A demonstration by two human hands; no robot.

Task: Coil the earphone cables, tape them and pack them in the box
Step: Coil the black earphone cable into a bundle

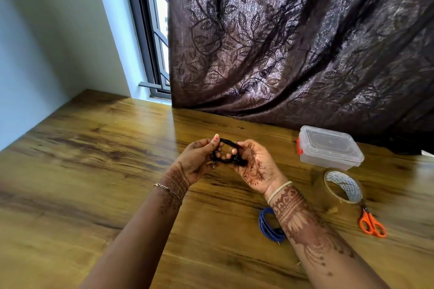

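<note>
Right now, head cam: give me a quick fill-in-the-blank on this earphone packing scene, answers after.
The left hand and right hand both hold a coiled ___ earphone cable.
The other coiled cable, lying on the table, is ___.
The scissors beside the tape roll have ___ handles.
Missing words: black; blue; orange.

Two hands, the left hand and the right hand, gripped one black coiled cable. With the one blue coiled cable lying below-right of the grip, nearer the person, that made two coils. Right of the grip sat one clear lidded box, one tape roll and one pair of orange scissors.
</note>
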